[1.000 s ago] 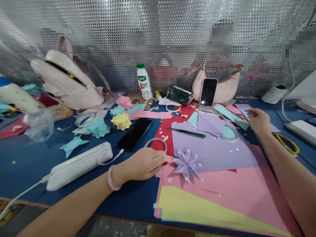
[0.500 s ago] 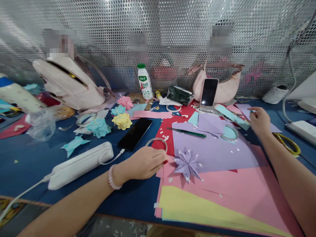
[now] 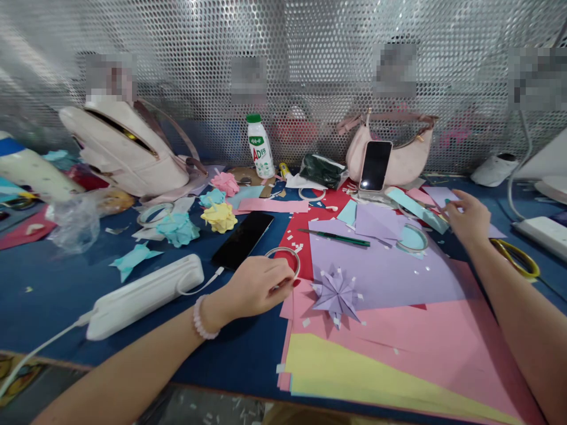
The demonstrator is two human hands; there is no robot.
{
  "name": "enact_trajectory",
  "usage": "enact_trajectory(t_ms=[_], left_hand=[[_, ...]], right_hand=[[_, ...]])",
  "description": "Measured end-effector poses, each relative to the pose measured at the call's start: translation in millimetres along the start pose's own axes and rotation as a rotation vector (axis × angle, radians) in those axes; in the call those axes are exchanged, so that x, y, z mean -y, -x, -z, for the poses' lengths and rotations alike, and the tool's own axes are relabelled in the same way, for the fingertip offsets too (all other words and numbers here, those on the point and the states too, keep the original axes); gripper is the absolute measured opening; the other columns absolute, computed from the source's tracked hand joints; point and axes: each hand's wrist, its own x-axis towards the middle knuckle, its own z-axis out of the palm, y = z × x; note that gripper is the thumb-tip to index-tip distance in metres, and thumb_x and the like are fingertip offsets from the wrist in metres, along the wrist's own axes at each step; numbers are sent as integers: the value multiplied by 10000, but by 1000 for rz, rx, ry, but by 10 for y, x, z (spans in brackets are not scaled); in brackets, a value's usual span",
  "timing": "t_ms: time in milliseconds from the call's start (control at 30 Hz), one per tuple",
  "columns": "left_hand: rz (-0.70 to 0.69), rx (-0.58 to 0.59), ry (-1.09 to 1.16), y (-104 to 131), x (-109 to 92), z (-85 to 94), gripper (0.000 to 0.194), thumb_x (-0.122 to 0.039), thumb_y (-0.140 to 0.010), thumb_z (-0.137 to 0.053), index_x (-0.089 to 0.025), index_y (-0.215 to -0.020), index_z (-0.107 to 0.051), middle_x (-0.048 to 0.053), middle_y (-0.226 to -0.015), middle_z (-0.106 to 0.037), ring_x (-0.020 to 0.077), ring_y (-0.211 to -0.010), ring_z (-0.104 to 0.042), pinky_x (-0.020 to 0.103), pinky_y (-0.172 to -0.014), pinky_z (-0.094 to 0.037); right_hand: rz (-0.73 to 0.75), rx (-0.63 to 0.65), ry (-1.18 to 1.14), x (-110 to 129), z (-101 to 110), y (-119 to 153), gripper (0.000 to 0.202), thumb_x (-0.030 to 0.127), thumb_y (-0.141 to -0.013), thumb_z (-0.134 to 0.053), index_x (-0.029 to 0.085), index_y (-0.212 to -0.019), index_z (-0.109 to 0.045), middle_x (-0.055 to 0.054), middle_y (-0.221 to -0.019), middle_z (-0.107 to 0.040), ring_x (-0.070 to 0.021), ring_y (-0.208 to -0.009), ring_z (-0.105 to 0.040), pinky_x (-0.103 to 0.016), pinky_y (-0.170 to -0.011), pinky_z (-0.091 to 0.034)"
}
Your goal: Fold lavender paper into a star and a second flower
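Observation:
My left hand, with a pale pink bead bracelet, rests low over the table with its fingers curled together. Its fingertips lie by the edge of a tape roll, partly hidden by the hand; anything inside the fingers is hidden. To its right a purple folded paper star with small white tape bits lies on the coloured sheets. At the far right my right hand hovers by a purple paper strip, index finger and thumb apart. A light blue strip lies to its left.
A black phone and white power bank lie left. Paper stars, a bottle and a bag stand behind. A green pen lies on purple paper. Yellow-handled scissors are beside my right forearm.
My left hand has shifted slightly up and its fingers have curled back from the pink paper's edge. My right hand has moved slightly right, its index finger and thumb now spread.

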Motion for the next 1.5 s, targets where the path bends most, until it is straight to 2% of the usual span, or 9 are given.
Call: enact_trajectory(t_ms=[67,200,333,567,767,867,1100,1267,1500], left_hand=[[93,-7,9,-13,-6,-5,225,-224,-926,-403,-185,-715,-472,-19,-600,-535,112,-523,-498,231,-516,-316],[313,-23,45,-47,0,4,153,-239,-896,-430,-183,-760,-468,-19,-682,-536,104,-555,-497,209,-529,-352],[444,72,24,-57,43,38,120,-295,-899,-453,-185,-904,-500,1,-797,-582,135,-640,-558,231,-566,-394],[402,380,-43,-49,86,40,201,-373,-870,-551,-175,-875,-518,43,-868,-621,197,-756,-597,270,-621,-410],[334,444,-17,-62,71,55,236,-396,-897,-554,-170,-845,-509,38,-874,-607,194,-756,-574,278,-638,-382],[314,451,-1,-71,61,57,198,-341,-916,-532,-166,-828,-502,36,-868,-597,179,-742,-561,270,-641,-376],[412,522,24,-128,39,88,152,-202,-932,-425,-169,-804,-500,42,-872,-602,169,-749,-560,270,-664,-380],[451,434,19,-131,40,96,168,-286,-914,-462,-178,-786,-485,20,-779,-584,159,-660,-532,264,-593,-349],[566,27,-12,-73,151,80,246,-233,-885,-425,-181,-645,-419,-33,-581,-455,112,-519,-425,236,-517,-258]], right_hand=[[6,8,-6,13,3,21,365,204,-769,-516,163,-1108,-643,-103,-891,-717,-249,-907,-621,-391,-904,-445],[70,30,-23,70,-14,53,320,183,-744,-536,195,-1045,-644,-102,-1114,-679,-262,-1063,-581,-399,-980,-398],[150,103,-60,191,-68,70,239,189,-771,-486,191,-946,-650,-103,-1013,-703,-267,-977,-622,-403,-904,-447],[435,269,-168,803,-194,362,355,203,-814,-454,201,-1131,-613,-83,-1013,-712,-272,-992,-634,-412,-866,-495],[854,539,-206,1385,-238,940,267,275,-870,-534,287,-1106,-660,-22,-1135,-685,-246,-1059,-627,-407,-922,-512],[966,586,-150,1500,-251,1133,269,247,-847,-581,279,-1097,-676,-42,-1239,-636,-277,-1102,-605,-458,-921,-510],[1008,564,-15,1545,-225,1226,246,110,-893,-485,145,-1021,-691,-125,-1126,-680,-270,-1011,-638,-433,-863,-518],[955,529,28,1535,-226,1229,202,128,-892,-510,131,-955,-701,-124,-1084,-699,-274,-983,-647,-417,-854,-517],[878,482,28,1481,-254,1199,246,163,-910,-465,146,-1005,-690,-106,-1066,-713,-241,-972,-658,-365,-844,-524]])
